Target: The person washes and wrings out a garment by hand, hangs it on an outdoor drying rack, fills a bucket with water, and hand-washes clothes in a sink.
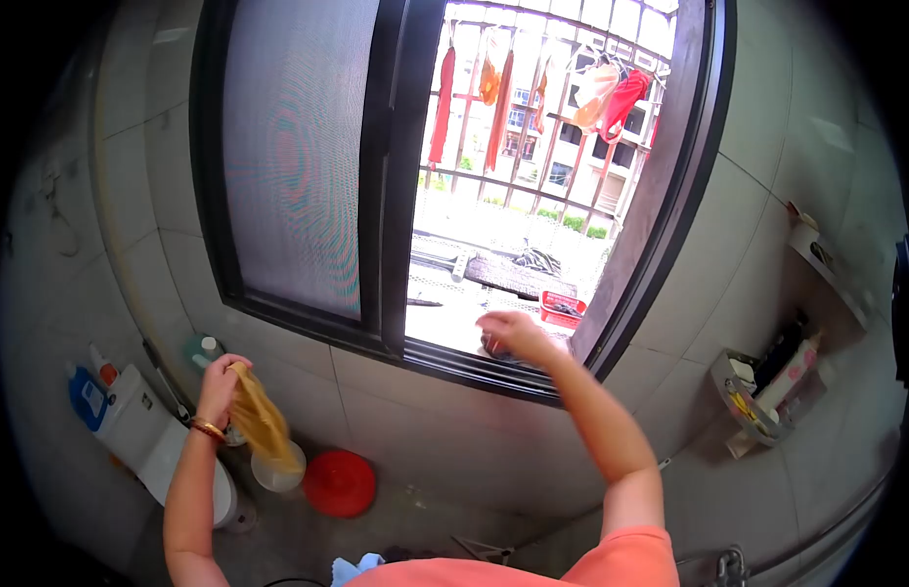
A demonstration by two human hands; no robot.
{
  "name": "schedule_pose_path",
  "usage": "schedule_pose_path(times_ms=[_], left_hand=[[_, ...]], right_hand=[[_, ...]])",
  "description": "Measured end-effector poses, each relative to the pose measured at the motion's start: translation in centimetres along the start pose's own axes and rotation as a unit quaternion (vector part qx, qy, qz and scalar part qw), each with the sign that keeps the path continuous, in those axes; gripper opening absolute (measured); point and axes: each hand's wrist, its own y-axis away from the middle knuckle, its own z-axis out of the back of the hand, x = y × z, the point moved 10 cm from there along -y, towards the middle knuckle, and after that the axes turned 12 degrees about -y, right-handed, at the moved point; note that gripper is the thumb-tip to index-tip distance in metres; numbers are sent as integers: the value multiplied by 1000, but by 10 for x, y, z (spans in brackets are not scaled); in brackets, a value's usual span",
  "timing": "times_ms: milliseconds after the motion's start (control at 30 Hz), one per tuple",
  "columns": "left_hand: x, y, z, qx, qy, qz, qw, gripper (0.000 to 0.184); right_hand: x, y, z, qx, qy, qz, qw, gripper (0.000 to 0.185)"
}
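My left hand [218, 389], with a bracelet at the wrist, is closed on a yellow cloth [260, 419]. The cloth hangs down from the fingers above a white bucket. My right hand [518, 336] reaches to the sill of the open window, its fingers apart and pointing left. Just under it lies a dark item [491, 344], partly covered by the hand, whose kind I cannot make out. A red plastic basket [562, 307] with dark things in it stands on the ledge, to the right of that hand.
A dark window frame [388, 186] and bars lie ahead, with red and orange items [625, 106] hanging outside. Below are the white bucket [278, 468] and a red round basin or lid [340, 483]. A toilet [166, 455] is at left, a corner shelf [767, 396] at right.
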Motion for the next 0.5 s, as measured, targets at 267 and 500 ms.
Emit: schedule_pose_path(times_ms=[267, 500], left_hand=[[52, -43, 108, -74, -268, -12, 960, 12], [102, -48, 191, -158, -394, 112, 898, 14]], right_hand=[[152, -87, 195, -302, 196, 205, 910, 32], [244, -160, 307, -404, 279, 276, 826, 46]])
